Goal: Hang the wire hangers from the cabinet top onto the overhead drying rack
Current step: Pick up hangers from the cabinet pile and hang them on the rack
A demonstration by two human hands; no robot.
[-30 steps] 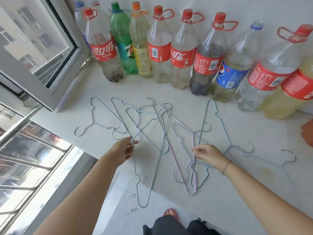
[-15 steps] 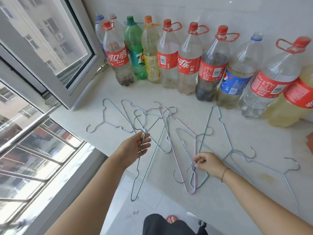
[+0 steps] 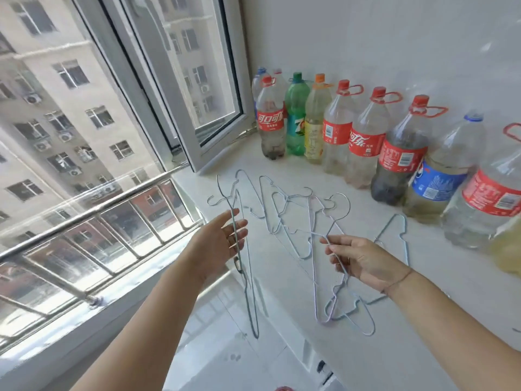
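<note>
The left hand (image 3: 222, 244) curls loosely around one hanger (image 3: 248, 277) lifted off the cabinet top (image 3: 394, 334), the right hand (image 3: 363, 261) pinches two more (image 3: 332, 300), others (image 3: 282, 210) lie near the bottles (image 3: 363, 142)

To my left a window (image 3: 197, 88) with a pale metal frame stands swung open into the room, and daylight pours through it. Beyond a steel rail (image 3: 93, 210) and glass panes I see a beige building (image 3: 56, 88) dotted with air-conditioner units. The far wall (image 3: 380, 38) is plain white, bottles (image 3: 363, 142) line its foot on a white countertop (image 3: 423, 320), and pale glossy floor tiles (image 3: 225, 356) lie near me.
</note>
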